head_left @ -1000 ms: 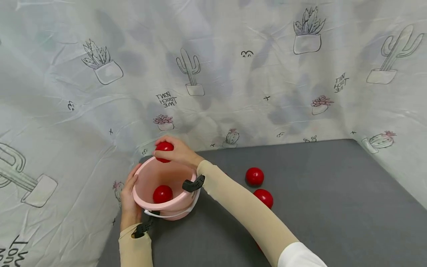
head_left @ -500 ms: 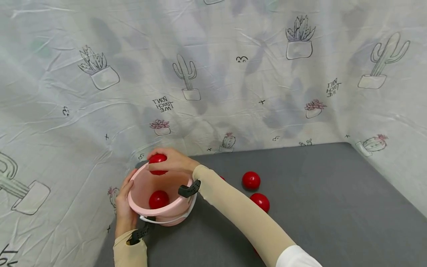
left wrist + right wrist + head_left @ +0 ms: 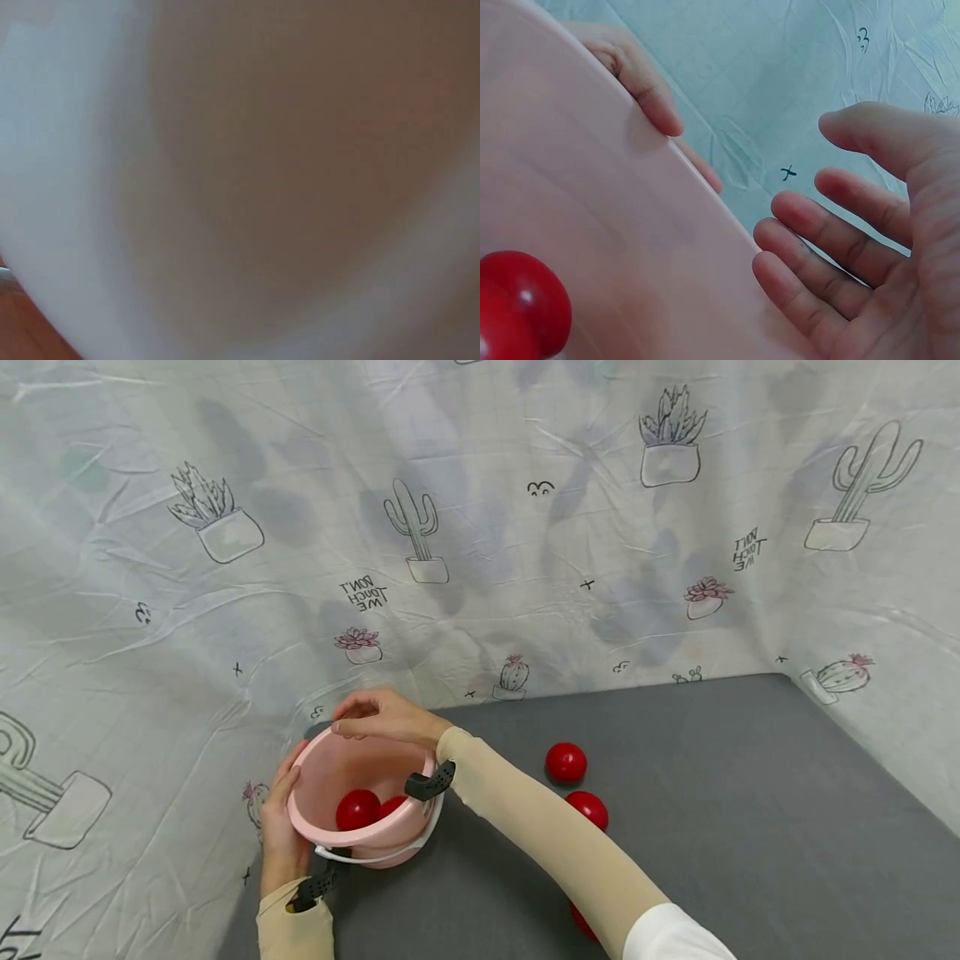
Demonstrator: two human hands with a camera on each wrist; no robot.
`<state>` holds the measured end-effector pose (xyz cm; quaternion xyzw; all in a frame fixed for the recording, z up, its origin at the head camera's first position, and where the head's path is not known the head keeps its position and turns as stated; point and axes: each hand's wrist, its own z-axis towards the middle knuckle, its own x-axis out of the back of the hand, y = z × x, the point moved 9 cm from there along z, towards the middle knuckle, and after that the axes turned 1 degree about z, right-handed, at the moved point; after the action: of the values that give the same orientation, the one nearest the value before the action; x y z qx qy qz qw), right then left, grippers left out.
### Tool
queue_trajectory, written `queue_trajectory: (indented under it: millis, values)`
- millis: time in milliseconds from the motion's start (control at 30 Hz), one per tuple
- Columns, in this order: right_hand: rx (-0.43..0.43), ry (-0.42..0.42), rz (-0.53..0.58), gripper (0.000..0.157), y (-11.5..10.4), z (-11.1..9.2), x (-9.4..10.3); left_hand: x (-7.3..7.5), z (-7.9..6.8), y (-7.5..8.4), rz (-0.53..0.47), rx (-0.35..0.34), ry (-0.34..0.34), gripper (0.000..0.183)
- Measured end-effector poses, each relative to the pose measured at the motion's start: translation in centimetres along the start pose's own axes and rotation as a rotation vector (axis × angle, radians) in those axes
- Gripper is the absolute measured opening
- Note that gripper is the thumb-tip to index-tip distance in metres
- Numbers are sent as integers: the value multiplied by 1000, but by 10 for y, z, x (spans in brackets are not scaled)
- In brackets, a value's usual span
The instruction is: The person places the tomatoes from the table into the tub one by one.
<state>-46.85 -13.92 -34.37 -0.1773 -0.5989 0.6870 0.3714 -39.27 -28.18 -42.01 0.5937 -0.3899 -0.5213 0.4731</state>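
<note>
A pink bucket [image 3: 375,760] with a white handle [image 3: 375,858] stands tilted at the table's left side. My left hand [image 3: 283,822] grips its left side, with fingertips at the rim in the right wrist view. Inside lie two red balls, one ball [image 3: 357,810] at the left and another ball [image 3: 392,806] partly hidden by the rim. Over the bucket's far rim, my right hand [image 3: 386,717] holds nothing; its fingers [image 3: 810,217] are spread and loosely bent. The left wrist view is a blurred close-up of a pale surface [image 3: 285,165].
On the grey table [image 3: 712,810], right of the bucket, are a red ball [image 3: 566,763], a second red ball [image 3: 588,808] and a third [image 3: 582,922] partly behind the right forearm. A cactus-print cloth [image 3: 480,527] hangs around the table.
My right hand has let go of its red ball, which now lies in the bucket beside the first. The left hand keeps its grip on the bucket. The head view has shifted slightly.
</note>
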Motion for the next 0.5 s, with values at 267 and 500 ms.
queue_trajectory:
  millis: [267, 500]
  values:
    - [-14, -11, 4, 23, -1, 0, -1, 0, 1, 1, -15, 2, -3, 49]
    - [-29, -9, -6, 22, 1, 1, -2, 1, 2, 1, -15, 9, 8, 49]
